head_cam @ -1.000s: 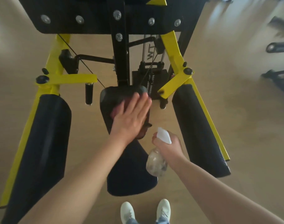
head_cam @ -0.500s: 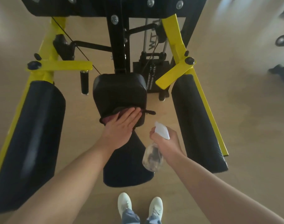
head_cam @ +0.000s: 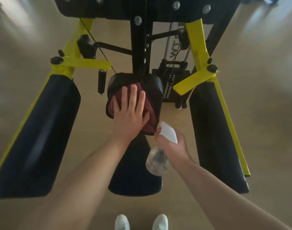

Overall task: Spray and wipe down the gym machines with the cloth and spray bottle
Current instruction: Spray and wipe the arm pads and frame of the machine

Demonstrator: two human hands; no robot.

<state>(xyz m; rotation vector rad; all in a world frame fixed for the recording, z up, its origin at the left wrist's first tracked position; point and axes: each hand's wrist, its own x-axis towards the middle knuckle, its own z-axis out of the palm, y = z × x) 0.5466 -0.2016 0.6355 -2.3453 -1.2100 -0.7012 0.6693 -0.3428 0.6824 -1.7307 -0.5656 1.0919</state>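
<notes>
Since half a second ago my left hand (head_cam: 128,113) has slid up from the lower edge of the small black pad (head_cam: 156,85) onto its face, and more of the maroon cloth (head_cam: 116,95) shows around it. My fingers lie straight and slightly spread, pressing the soft, creased cloth flat against the smooth, rounded vinyl. My right hand (head_cam: 173,146) stays just beside it, fingers curled round the neck of the spray bottle (head_cam: 156,161), a clear rounded plastic body under a white angular trigger head, above the long black seat (head_cam: 135,171) of the yellow-framed machine (head_cam: 198,40).
</notes>
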